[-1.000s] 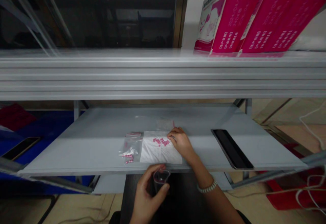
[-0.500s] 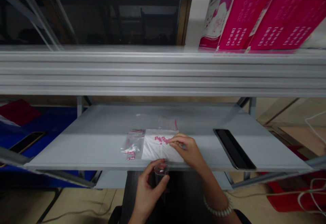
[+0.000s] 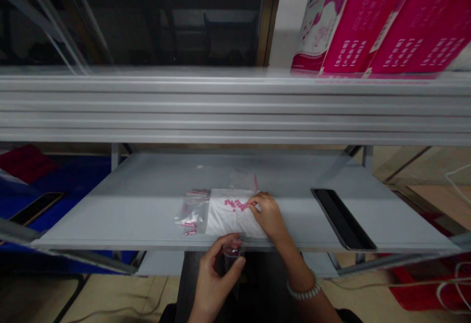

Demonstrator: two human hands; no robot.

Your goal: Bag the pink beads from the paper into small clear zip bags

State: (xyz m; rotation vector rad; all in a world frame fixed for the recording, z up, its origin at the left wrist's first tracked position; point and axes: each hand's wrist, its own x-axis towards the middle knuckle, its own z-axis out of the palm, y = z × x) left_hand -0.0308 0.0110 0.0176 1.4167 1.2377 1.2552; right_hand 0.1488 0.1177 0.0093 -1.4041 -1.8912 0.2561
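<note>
My left hand [image 3: 218, 271] is below the shelf's front edge, its thumb and fingers curled round a clear plastic cup [image 3: 234, 250]. My right hand [image 3: 268, 213] pinches at the right end of a cluster of small round pink beads [image 3: 235, 205]. Its fingertips touch the cluster; whether a bead sits between them is hidden. The beads lie on a white sheet [image 3: 219, 222]. Left of the sheet is a clear zip bag [image 3: 193, 209] with pink pieces near its lower end. Another clear zip bag [image 3: 243, 180] with a red strip lies behind the sheet.
A dark phone-like slab [image 3: 342, 217] lies on the grey shelf [image 3: 121, 200] at the right. Another phone [image 3: 37, 208] rests on a blue surface at the left. A metal beam [image 3: 184, 107] crosses above the shelf, with pink boxes [image 3: 368, 24] standing on it.
The view has shifted slightly, so most things appear a little lower. My right hand stays pinched at the beads' right end; my left hand keeps hold of the cup.
</note>
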